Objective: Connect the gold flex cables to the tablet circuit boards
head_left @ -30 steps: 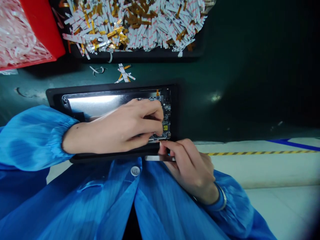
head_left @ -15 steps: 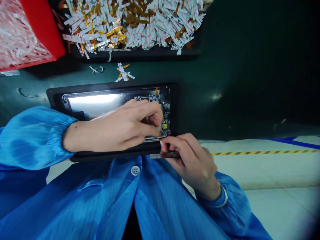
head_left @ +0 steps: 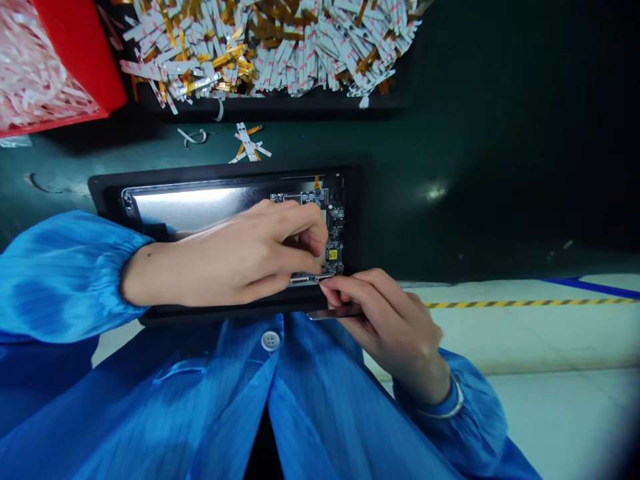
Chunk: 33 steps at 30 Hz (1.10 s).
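Note:
A black tablet-like device [head_left: 220, 175] lies with its inside facing up, its circuit board [head_left: 336, 230] exposed at the right end. Across it reaches my left hand [head_left: 265, 250], upper fingers curled and a lower digit stretched to the board's near edge, with a gap between them and nothing seen held. My right hand [head_left: 385, 320] is closed at the device's near right edge, thumb and forefinger pinched beside the connector [head_left: 301, 280]. A flat, shiny metal tool [head_left: 325, 313] sticks out from under its other fingers. Whatever the pinch holds is hidden.
Beyond the device, a black tray [head_left: 300, 107] is heaped with white and orange flex strips [head_left: 295, 60]. Several more strips [head_left: 249, 143] lie loose on the dark green table [head_left: 480, 167]. A red bin [head_left: 100, 67] of clear-pink scraps stands at far left.
My right hand has shifted slightly right, and the metal tool in it has moved with it and tilted a little. My left hand stays almost still over the board.

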Each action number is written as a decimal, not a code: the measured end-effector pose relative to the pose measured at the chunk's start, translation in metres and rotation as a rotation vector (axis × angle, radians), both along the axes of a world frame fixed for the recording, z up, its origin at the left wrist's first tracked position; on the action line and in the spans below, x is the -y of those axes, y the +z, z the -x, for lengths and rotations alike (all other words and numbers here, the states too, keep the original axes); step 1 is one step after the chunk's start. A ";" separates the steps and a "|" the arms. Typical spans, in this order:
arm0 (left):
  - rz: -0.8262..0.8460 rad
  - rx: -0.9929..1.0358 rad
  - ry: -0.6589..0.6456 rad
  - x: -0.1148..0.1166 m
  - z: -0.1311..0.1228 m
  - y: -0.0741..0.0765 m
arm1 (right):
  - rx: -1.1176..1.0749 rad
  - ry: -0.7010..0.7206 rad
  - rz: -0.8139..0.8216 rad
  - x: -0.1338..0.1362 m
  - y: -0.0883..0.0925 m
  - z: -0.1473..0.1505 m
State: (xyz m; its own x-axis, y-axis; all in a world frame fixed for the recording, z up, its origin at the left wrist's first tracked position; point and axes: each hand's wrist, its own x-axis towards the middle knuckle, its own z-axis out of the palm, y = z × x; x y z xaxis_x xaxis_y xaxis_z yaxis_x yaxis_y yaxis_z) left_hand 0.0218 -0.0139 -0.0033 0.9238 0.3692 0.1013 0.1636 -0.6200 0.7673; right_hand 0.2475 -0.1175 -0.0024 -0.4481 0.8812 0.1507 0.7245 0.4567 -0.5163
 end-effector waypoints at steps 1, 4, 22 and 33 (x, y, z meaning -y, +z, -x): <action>0.001 -0.002 -0.002 0.000 0.000 0.000 | -0.004 0.010 0.012 0.000 0.000 -0.001; 0.007 -0.008 -0.007 -0.001 0.000 0.001 | 0.003 0.020 0.023 0.000 0.001 -0.003; 0.022 0.010 0.020 0.001 -0.002 0.001 | -0.173 -0.017 0.122 -0.009 0.000 -0.005; 0.005 -0.013 0.026 0.002 -0.002 0.002 | -0.025 0.029 -0.028 0.000 -0.003 -0.001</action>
